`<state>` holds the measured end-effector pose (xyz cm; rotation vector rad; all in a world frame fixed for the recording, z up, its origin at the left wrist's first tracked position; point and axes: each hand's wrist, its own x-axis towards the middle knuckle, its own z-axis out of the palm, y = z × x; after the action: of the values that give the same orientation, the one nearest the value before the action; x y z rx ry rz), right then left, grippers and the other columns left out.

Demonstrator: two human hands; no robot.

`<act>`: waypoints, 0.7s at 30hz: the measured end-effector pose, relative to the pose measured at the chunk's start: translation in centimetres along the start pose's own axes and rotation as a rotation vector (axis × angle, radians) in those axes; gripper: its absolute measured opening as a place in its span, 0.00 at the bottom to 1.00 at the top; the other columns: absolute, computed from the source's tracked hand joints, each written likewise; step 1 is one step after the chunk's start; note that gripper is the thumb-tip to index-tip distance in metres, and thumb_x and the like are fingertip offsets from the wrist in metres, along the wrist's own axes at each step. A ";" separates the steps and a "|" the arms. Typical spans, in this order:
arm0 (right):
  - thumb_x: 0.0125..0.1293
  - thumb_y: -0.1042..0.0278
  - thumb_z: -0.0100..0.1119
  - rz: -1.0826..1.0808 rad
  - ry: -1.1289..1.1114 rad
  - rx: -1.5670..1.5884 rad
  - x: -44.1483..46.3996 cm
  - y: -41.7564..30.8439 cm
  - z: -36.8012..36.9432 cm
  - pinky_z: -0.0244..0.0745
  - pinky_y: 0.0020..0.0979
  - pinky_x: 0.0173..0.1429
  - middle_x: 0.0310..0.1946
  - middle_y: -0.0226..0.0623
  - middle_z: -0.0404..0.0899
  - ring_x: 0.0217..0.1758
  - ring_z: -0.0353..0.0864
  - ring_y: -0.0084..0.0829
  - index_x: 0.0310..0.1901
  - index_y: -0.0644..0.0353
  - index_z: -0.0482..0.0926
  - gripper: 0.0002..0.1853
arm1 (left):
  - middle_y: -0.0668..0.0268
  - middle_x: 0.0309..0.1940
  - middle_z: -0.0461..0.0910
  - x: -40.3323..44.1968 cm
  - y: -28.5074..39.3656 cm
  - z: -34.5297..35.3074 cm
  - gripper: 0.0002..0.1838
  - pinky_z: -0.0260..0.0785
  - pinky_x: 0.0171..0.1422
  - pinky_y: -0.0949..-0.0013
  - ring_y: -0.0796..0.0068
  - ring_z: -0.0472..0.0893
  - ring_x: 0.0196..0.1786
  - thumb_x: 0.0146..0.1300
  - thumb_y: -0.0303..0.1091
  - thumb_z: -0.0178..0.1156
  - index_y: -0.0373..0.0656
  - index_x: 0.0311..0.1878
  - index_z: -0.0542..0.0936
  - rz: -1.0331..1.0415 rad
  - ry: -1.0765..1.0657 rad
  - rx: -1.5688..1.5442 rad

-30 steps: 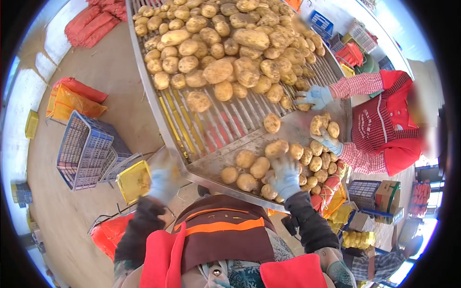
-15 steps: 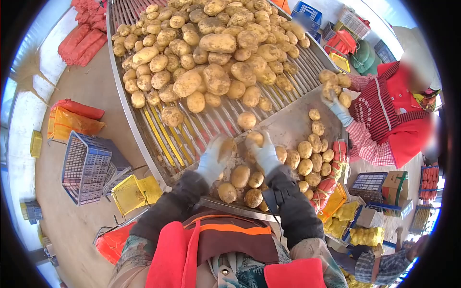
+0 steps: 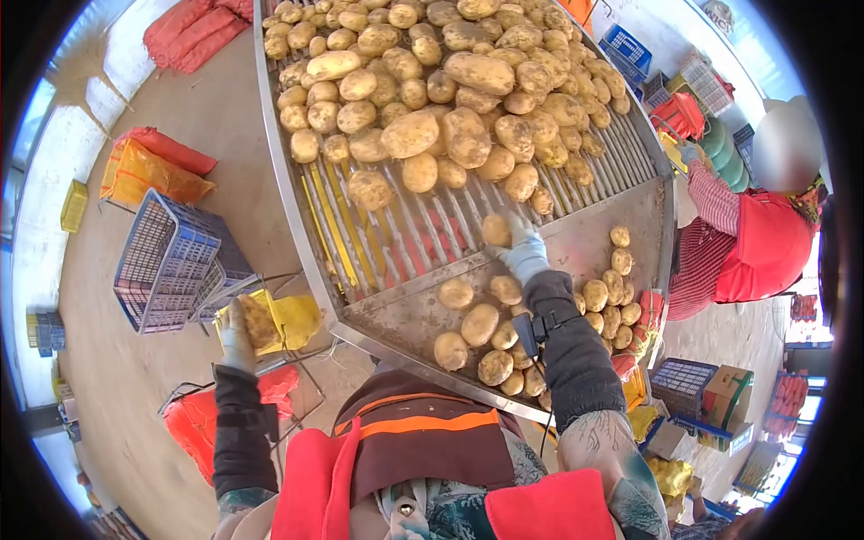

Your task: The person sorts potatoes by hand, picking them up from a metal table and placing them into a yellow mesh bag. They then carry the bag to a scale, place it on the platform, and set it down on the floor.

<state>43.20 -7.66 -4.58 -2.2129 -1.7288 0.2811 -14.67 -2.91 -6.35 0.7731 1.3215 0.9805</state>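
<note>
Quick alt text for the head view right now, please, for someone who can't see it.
The gloved left hand holds a potato near a yellow bag; the right hand is at another potato on the slatted rack's lower edge. A potato heap covers much of the rack, with more on the metal tray.

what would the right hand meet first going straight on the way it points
Likely the lone potato right at its fingers; the right hand seems to touch it. Beyond that, the line runs toward the heap's front potatoes, though depth is unclear.
</note>
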 end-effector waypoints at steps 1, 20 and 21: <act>0.52 0.49 0.69 -0.005 -0.002 -0.002 0.1 -0.4 0.1 0.68 0.40 0.63 0.50 0.46 0.78 0.57 0.74 0.48 0.62 0.59 0.69 0.38 | 0.62 0.49 0.77 0.8 -0.5 -2.3 0.28 0.73 0.54 0.62 0.64 0.78 0.49 0.61 0.53 0.63 0.47 0.58 0.70 0.076 0.178 0.328; 0.48 0.69 0.67 -0.182 -0.421 -0.136 -12.3 -8.9 -2.5 0.68 0.45 0.61 0.53 0.55 0.69 0.59 0.69 0.52 0.60 0.54 0.70 0.33 | 0.56 0.56 0.76 -8.3 3.7 20.8 0.25 0.75 0.53 0.51 0.57 0.81 0.50 0.67 0.52 0.54 0.43 0.57 0.74 -0.909 -0.727 -0.662; 0.49 0.65 0.69 -0.033 -0.257 0.073 -12.6 -10.6 -2.7 0.68 0.43 0.60 0.52 0.55 0.70 0.58 0.71 0.51 0.60 0.55 0.69 0.34 | 0.56 0.58 0.74 -8.6 3.8 20.7 0.26 0.75 0.52 0.50 0.57 0.81 0.49 0.67 0.52 0.53 0.43 0.61 0.71 -0.906 -0.782 -0.561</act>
<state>31.35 -17.84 1.30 -2.1711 -1.8478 0.6346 5.50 -7.60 3.06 0.0363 0.5270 0.2123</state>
